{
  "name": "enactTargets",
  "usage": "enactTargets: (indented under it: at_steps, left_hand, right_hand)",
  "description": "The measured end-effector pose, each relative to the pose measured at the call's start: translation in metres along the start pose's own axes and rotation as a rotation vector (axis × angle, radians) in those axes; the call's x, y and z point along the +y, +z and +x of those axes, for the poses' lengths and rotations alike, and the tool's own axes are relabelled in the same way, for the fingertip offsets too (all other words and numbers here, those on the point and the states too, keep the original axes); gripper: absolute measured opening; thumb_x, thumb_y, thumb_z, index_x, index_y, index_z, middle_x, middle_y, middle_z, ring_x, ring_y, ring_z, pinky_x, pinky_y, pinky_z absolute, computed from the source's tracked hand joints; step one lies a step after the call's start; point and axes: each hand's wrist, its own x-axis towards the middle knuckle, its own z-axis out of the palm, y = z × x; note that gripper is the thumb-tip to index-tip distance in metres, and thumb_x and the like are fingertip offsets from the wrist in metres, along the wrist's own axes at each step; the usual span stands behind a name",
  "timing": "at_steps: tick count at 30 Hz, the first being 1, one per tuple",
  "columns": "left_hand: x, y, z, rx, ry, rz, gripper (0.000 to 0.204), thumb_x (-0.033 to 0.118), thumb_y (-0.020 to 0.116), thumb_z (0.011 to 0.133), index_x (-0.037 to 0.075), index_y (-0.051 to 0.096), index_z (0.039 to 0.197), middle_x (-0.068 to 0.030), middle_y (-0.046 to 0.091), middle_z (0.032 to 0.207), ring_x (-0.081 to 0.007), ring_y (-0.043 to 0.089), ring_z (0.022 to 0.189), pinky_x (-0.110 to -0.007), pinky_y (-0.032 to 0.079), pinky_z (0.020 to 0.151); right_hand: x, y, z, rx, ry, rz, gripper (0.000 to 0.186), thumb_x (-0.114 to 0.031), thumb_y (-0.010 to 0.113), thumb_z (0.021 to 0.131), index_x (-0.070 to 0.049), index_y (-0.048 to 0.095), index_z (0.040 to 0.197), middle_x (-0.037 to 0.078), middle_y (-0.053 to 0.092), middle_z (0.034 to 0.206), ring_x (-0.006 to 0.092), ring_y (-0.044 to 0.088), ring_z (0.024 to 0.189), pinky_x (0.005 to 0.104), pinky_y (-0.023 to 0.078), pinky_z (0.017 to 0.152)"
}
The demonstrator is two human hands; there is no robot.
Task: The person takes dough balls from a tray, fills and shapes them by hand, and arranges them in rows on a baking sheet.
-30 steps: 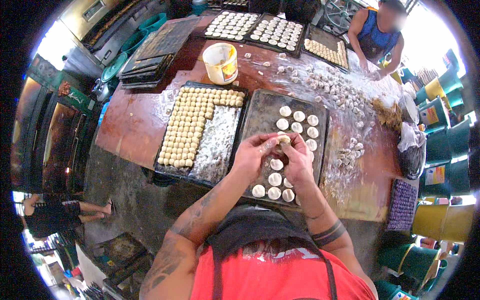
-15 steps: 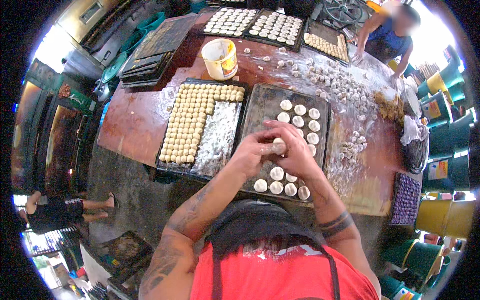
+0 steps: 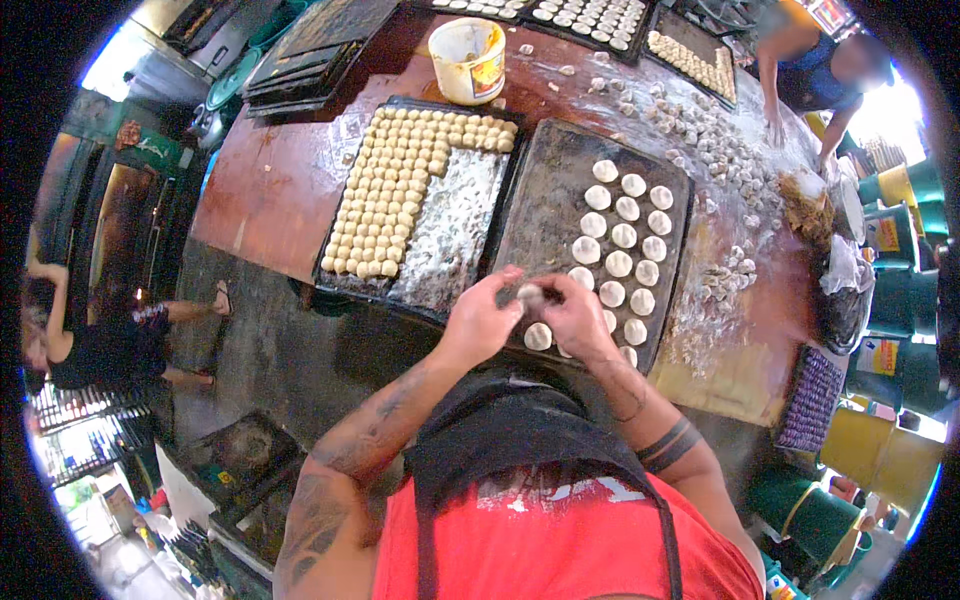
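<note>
Low over the near end of a dark tray [image 3: 545, 190], my left hand [image 3: 482, 318] and my right hand [image 3: 578, 320] are closed around a small pale dough piece [image 3: 529, 297]. Its exact shape is blurred and partly behind my fingers. Flattened round dough pieces [image 3: 627, 208] sit in loose rows on that tray, some hidden by my hands. Just left of it, a black tray [image 3: 450, 235] with a white-dusted surface holds many small dough balls [image 3: 375, 205], packed along its left and far parts.
A white bucket [image 3: 466, 65], stacked trays [image 3: 305, 70] and filled trays [image 3: 680, 60] stand farther back. Floured lumps [image 3: 725, 145] cover the table's right. A co-worker [image 3: 840, 80] leans over there. A person [image 3: 85, 350] stands at left. Green buckets [image 3: 900, 300] line the right.
The whole view has shifted, with the trays appearing higher. My hands have moved toward the near end of the tray, still gripping dough. The co-worker bends lower; the left-hand person's arm is raised.
</note>
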Motion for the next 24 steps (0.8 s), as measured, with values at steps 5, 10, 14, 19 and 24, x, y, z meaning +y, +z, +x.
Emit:
enactTargets:
  at_steps: [5, 10, 14, 19, 24]
  left_hand:
    - [-0.020, -0.039, 0.015, 0.183, -0.013, -0.422, 0.051, -0.008, 0.065, 0.090, -0.003, 0.052, 0.139, -0.0148, 0.061, 0.136, -0.0243, 0.056, 0.129, -0.036, 0.043, 0.112]
    - [-0.026, -0.041, 0.013, 0.207, -0.087, -0.470, 0.039, -0.009, 0.063, 0.090, 0.000, 0.058, 0.127, -0.0087, 0.064, 0.125, -0.0171, 0.059, 0.116, -0.031, 0.047, 0.104]
    - [-0.035, -0.030, 0.015, -0.069, -0.146, -0.403, 0.027, 0.000, 0.067, 0.096, 0.001, 0.062, 0.122, -0.0046, 0.069, 0.109, -0.0130, 0.064, 0.102, -0.028, 0.050, 0.095]
    - [-0.046, -0.066, 0.021, 0.134, 0.017, 0.134, 0.013, 0.005, 0.067, 0.095, 0.001, 0.069, 0.108, -0.0046, 0.071, 0.089, -0.0124, 0.066, 0.083, -0.029, 0.054, 0.075]
    - [-0.087, -0.126, 0.053, 0.499, 0.174, 0.804, 0.017, 0.016, 0.074, 0.086, 0.002, 0.069, 0.095, -0.0175, 0.072, 0.086, -0.0345, 0.071, 0.080, -0.044, 0.056, 0.075]
  right_hand:
    - [0.023, 0.028, -0.010, -0.210, -0.404, -0.686, 0.048, -0.007, 0.069, 0.082, -0.009, 0.066, 0.130, 0.013, 0.065, 0.130, 0.0339, 0.061, 0.116, 0.0490, 0.049, 0.100]
    - [0.044, 0.032, -0.026, -0.207, -0.621, -0.662, 0.060, -0.015, 0.070, 0.083, -0.006, 0.057, 0.141, 0.012, 0.053, 0.147, 0.0338, 0.050, 0.135, 0.0494, 0.042, 0.109]
    - [0.026, -0.006, 0.002, -0.253, -0.769, -0.629, 0.054, -0.016, 0.070, 0.081, -0.006, 0.063, 0.133, 0.013, 0.061, 0.140, 0.0326, 0.056, 0.131, 0.0460, 0.043, 0.113]
    - [0.108, -0.148, 0.015, 0.663, -0.111, -0.625, 0.035, 0.002, 0.065, 0.077, -0.004, 0.072, 0.111, 0.017, 0.069, 0.114, 0.0375, 0.063, 0.107, 0.0450, 0.050, 0.097]
    - [0.217, -0.213, -0.033, 0.782, 0.141, -0.779, 0.037, -0.001, 0.067, 0.078, -0.006, 0.070, 0.114, 0.016, 0.068, 0.111, 0.0346, 0.062, 0.108, 0.0428, 0.049, 0.096]
